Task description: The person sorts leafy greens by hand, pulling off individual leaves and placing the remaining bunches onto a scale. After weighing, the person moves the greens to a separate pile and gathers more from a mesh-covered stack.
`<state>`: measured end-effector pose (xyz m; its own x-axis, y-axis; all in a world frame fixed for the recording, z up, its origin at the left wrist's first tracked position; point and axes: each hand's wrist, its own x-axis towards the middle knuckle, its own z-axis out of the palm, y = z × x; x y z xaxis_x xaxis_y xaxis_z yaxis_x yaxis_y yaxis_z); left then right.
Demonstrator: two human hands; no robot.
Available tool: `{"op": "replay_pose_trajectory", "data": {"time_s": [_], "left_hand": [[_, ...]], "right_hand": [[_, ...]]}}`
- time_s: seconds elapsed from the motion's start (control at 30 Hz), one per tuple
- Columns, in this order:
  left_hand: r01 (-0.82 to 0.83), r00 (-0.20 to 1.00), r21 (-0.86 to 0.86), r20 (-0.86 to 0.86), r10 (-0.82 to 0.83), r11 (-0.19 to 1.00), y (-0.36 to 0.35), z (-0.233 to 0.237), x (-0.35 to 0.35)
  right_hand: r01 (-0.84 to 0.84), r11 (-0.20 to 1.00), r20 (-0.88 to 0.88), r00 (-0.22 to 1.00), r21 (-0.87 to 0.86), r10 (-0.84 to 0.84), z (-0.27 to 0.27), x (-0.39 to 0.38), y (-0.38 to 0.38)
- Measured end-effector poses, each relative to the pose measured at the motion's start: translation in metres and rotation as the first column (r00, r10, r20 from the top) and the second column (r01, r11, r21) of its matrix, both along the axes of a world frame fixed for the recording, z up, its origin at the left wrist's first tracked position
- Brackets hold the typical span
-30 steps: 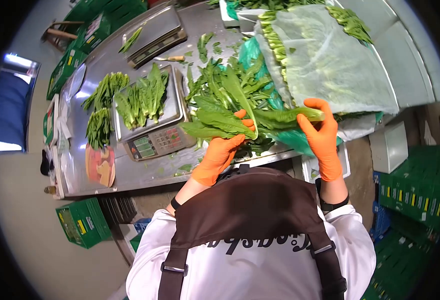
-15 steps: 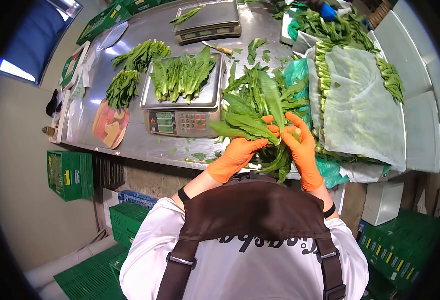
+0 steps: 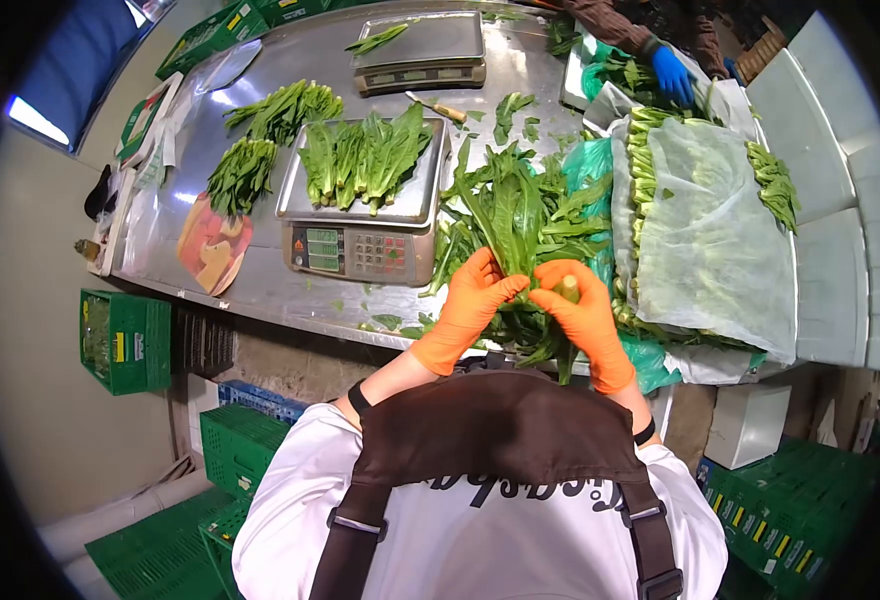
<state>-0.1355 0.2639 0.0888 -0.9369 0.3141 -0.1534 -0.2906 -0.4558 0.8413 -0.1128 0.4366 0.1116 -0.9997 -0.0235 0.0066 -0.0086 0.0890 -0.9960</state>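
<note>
A bunch of long, leafy greens (image 3: 508, 215) points away from me, its stem end between my two orange-gloved hands. My left hand (image 3: 475, 310) is closed around the lower leaves. At the base, my right hand (image 3: 582, 315) is curled with thumb and fingers pinched on the same greens, and a pale stem end (image 3: 567, 288) shows by its fingers. More loose greens lie beneath and around both hands. Left of them, a digital scale (image 3: 360, 250) carries several bunches of greens (image 3: 365, 160) on its metal pan.
Two more bunches (image 3: 240, 175) lie left of the scale, near a pinkish printed sheet (image 3: 215, 245). A knife (image 3: 438, 107) rests beyond it, below a second scale (image 3: 420, 60). On the right, cloth (image 3: 715, 240) covers stacked greens. Another person's blue-gloved hand (image 3: 672, 75) is at the back right.
The leaves that fanned left over my left hand now stand together, pointing away from me. The other person's gloved hand reaches further in, and the heap of greens there looks much smaller.
</note>
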Motion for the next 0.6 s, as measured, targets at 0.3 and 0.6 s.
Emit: {"op": "replay_pose_trajectory", "data": {"time_s": [0.3, 0.6], "left_hand": [[0.013, 0.999, -0.005, -0.037, -0.013, 1.000, 0.003, 0.002, 0.004], [-0.067, 0.988, 0.091, 0.148, 0.053, 0.994, 0.001, -0.007, 0.001]], "right_hand": [[0.108, 0.969, 0.200, 0.978, -0.223, -0.063, 0.012, -0.001, -0.004], [0.412, 0.880, 0.018, 0.907, -0.238, -0.420, 0.003, -0.004, 0.005]]}}
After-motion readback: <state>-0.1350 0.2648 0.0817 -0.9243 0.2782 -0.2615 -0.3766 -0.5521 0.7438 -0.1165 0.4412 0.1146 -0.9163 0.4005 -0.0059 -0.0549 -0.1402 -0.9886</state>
